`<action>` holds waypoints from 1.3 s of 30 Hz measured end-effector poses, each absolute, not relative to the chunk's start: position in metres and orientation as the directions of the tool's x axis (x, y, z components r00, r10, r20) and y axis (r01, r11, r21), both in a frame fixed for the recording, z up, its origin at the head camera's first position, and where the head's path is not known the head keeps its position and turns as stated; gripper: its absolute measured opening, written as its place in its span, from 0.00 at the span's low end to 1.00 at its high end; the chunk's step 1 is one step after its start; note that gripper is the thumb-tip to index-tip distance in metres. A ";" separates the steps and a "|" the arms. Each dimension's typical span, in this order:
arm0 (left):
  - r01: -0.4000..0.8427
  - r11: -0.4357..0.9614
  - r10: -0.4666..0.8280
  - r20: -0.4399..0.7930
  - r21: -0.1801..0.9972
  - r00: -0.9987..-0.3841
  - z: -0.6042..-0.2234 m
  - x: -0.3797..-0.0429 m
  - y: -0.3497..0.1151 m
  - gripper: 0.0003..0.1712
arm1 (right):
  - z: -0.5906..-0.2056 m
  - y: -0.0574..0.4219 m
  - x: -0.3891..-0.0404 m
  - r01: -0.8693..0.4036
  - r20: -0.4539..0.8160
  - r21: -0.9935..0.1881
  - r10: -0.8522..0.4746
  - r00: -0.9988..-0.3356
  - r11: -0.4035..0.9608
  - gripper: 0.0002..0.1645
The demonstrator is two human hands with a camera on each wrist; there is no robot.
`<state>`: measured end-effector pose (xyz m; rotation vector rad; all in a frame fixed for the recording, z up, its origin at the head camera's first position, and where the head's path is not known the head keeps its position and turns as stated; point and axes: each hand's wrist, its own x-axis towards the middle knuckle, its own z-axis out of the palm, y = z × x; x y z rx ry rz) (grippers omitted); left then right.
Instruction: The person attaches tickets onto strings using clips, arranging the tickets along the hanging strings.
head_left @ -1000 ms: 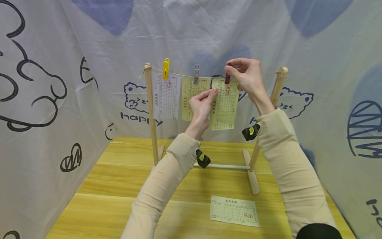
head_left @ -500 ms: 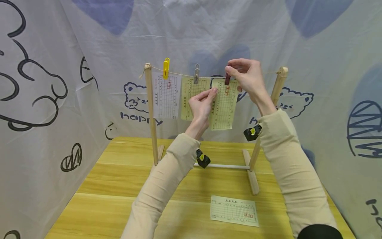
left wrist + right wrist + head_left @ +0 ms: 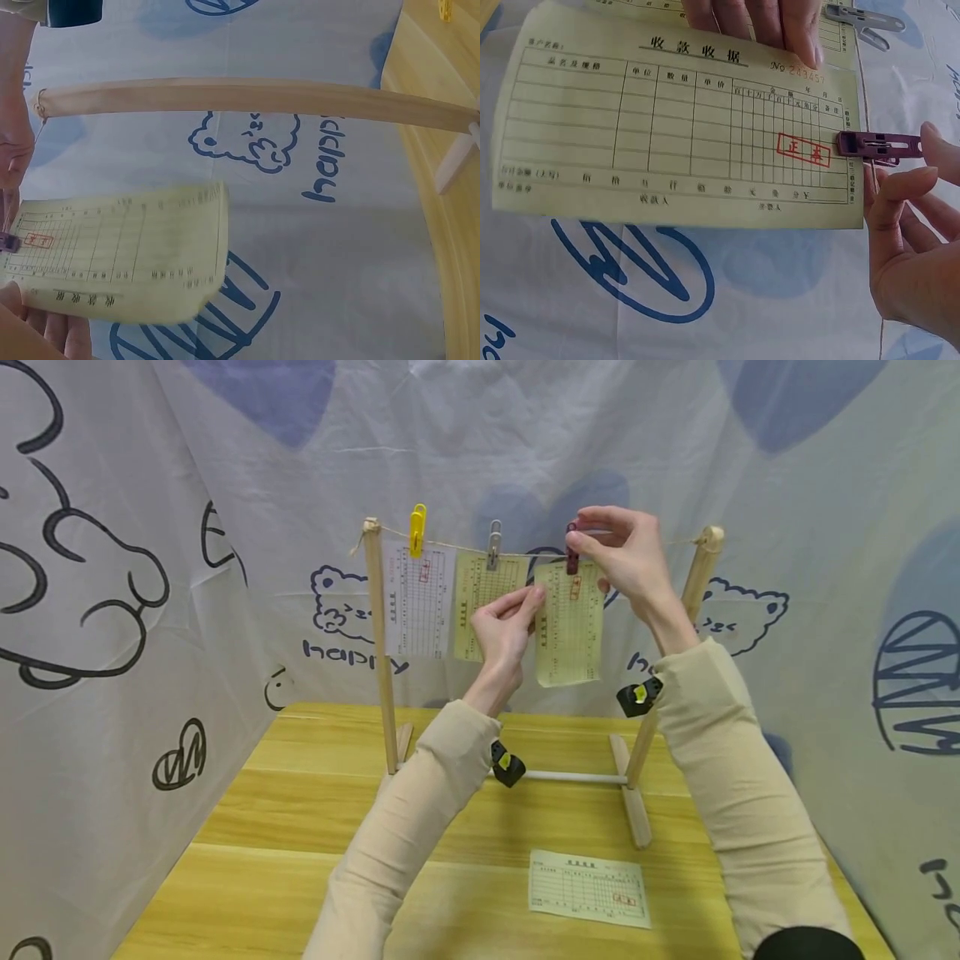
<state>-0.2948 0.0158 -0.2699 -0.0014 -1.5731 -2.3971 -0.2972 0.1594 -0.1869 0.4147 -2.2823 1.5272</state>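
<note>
A yellow-green receipt (image 3: 675,127) printed with a grid and a red stamp hangs from a string (image 3: 677,542) under a maroon clothespin (image 3: 870,145), whose jaws sit on its top edge. The fingertips of my right hand (image 3: 633,560) hold the clothespin's handle end; in the right wrist view the handle is partly hidden by them. My left hand (image 3: 502,631) pinches the same receipt's left edge near the top, thumb in front and fingers partly hidden behind the paper. The receipt's free end is blurred and bowed in the left wrist view.
Left along the string, a yellow clothespin (image 3: 417,532) holds a white receipt (image 3: 412,610) and a grey clothespin (image 3: 493,545) another yellow-green receipt (image 3: 471,602). The string spans wooden posts (image 3: 382,693). One more receipt (image 3: 588,889) lies on the wooden table (image 3: 262,827).
The held receipt's lower end has swung slightly right. My right hand has shifted a little to the right, and more of the maroon clothespin shows. The left hand is nearly still.
</note>
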 end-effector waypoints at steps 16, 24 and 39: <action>0.265 -0.374 -0.254 0.177 0.889 -0.951 -0.271 -0.298 0.015 0.11 | -0.189 0.157 -0.301 -0.465 0.485 -0.800 -0.048 -0.873 0.381 0.21; 0.288 -0.379 -0.266 0.195 0.880 -0.944 -0.270 -0.299 0.016 0.11 | -0.190 0.156 -0.302 -0.487 0.513 -0.784 -0.040 -0.857 0.386 0.20; 0.448 -0.206 -0.308 0.377 0.870 -0.874 -0.287 -0.273 0.005 0.15 | -0.203 0.163 -0.275 -0.622 0.653 -0.718 -0.004 -0.757 0.311 0.24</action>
